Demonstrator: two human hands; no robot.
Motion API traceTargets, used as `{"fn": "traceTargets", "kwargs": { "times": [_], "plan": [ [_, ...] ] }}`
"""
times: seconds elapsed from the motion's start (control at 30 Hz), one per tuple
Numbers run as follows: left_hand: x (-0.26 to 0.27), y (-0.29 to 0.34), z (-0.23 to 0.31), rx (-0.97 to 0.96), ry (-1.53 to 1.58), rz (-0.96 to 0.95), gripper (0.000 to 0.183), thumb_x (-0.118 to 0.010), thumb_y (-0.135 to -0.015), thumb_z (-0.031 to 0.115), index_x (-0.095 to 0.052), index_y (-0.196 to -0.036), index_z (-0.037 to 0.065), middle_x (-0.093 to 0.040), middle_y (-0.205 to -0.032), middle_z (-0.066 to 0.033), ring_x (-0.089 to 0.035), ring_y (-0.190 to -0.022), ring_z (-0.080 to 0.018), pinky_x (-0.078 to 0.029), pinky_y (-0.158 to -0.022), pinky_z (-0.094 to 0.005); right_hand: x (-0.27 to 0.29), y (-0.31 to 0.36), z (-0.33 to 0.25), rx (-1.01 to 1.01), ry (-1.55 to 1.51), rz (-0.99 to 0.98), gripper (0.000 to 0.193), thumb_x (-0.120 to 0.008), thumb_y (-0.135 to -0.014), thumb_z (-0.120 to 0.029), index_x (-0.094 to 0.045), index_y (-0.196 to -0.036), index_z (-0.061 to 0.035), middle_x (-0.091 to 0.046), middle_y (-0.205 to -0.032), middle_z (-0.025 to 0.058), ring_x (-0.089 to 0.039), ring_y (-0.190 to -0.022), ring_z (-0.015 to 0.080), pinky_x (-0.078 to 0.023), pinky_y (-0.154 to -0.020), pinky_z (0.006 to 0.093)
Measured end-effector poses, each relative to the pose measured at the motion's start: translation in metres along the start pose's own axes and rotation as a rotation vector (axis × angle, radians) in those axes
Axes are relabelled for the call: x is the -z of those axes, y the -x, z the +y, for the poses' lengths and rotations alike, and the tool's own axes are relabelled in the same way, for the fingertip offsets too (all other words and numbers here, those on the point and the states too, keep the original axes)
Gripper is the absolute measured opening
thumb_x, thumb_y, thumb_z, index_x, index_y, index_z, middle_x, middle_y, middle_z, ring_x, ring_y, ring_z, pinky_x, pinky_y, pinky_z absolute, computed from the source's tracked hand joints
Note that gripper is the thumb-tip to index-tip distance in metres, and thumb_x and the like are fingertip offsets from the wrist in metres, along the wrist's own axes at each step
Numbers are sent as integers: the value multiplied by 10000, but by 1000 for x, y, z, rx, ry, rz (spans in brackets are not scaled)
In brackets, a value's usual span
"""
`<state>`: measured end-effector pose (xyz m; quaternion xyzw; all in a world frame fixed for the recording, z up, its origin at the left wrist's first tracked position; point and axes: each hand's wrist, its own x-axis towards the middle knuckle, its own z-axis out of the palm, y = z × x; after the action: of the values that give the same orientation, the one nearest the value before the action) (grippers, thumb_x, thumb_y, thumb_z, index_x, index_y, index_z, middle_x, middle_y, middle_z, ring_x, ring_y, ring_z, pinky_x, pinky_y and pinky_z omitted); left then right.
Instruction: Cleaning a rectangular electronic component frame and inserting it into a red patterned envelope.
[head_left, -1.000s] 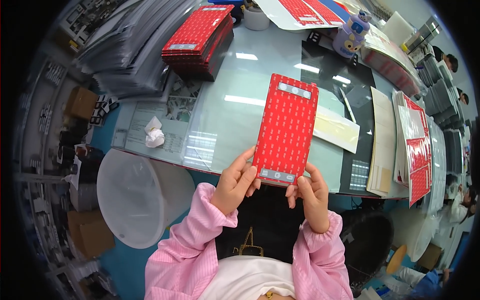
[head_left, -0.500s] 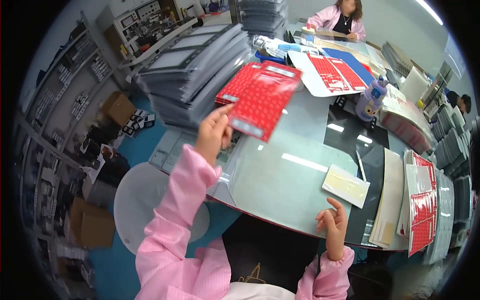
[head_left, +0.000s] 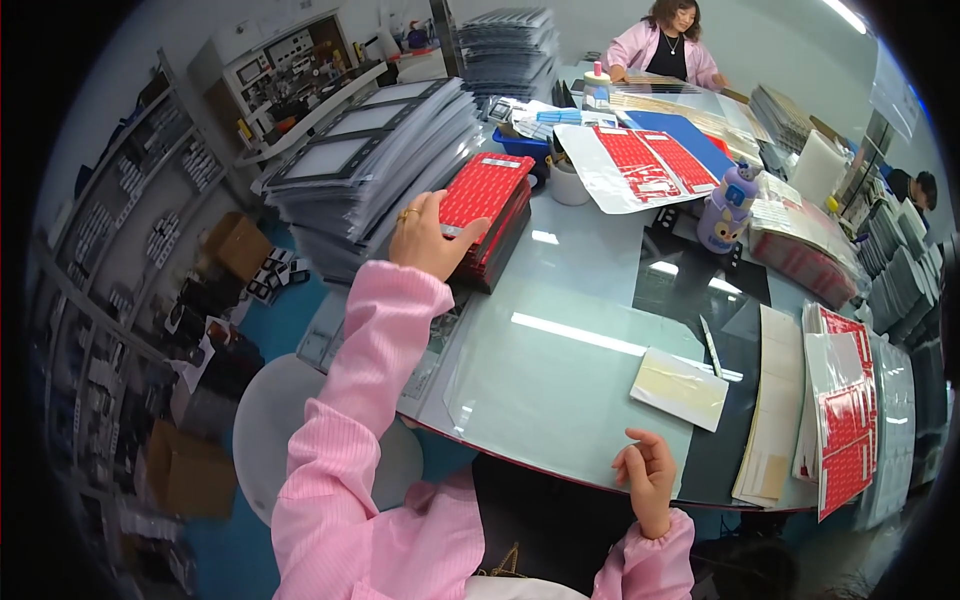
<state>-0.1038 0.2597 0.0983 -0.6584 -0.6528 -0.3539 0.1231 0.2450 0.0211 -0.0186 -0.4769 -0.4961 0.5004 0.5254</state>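
Note:
A stack of red patterned sheets [head_left: 487, 189] with white end strips stands on the table, left of centre. Across its near end lies my left hand [head_left: 432, 238], thumb spread over the top and fingers at the left side. It looks open, touching the stack without a visible grip. My right hand [head_left: 650, 480] hovers by the table's front edge, loosely bent, fingers apart and nothing in them. Nearest to it are a pale yellow-and-white pad [head_left: 679, 389] and a slim white pen-like tool [head_left: 711, 346].
A tall pile of clear, black-edged sheets [head_left: 372, 145] rises left of the red stack. Behind are a white cup [head_left: 569, 183] and a red-printed sheet [head_left: 640, 168]. A purple bottle [head_left: 727, 212] and more red sheets [head_left: 847, 425] stand right. A co-worker [head_left: 672, 50] sits across the table [head_left: 560, 385].
My left hand has put the red sheet it held down onto the red stack and loosened its fingers. My right hand has sunk slightly. The view has shifted a little.

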Motion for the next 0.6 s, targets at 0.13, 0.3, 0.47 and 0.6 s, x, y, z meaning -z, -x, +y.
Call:
{"fn": "traceTargets", "kwargs": {
  "times": [0.13, 0.3, 0.47, 0.6],
  "plan": [
    [2, -33, 18, 145, -333, -362, 1062, -722, -752, 755, -448, -1517, 71, -610, -1394, -197, -567, -1307, -338, -424, -1117, -408, 2, 5, 1, 3, -20, 1, 208, -524, -1030, -11, -606, -1220, 11, -655, -779, 63, -545, -604, 79, -443, -557, 212],
    [-14, -54, 18, 273, -342, -575, 1020, -741, -738, 718, -439, -1520, 138, -626, -1354, -181, -565, -1314, -337, -458, -1097, -442, 3, 7, 3, -2, -31, -21, 199, -523, -1033, -18, -605, -1212, 14, -654, -784, 73, -556, -611, 90, -454, -567, 216],
    [-1, -51, 39, 274, -436, -639, 1047, -709, -741, 749, -404, -1557, 169, -589, -1391, -194, -556, -1327, -346, -467, -1094, -452, 9, 5, 3, 13, -8, -33, 189, -530, -1039, -30, -617, -1200, 13, -660, -783, 73, -567, -619, 91, -454, -569, 216],
    [13, -43, 34, 287, -463, -619, 1083, -667, -730, 811, -409, -1569, 178, -550, -1431, -213, -554, -1329, -353, -469, -1085, -467, 12, 2, 3, -9, -63, -46, 184, -533, -1040, -35, -620, -1195, 11, -658, -778, 69, -567, -620, 93, -454, -570, 220]
  ]
}}
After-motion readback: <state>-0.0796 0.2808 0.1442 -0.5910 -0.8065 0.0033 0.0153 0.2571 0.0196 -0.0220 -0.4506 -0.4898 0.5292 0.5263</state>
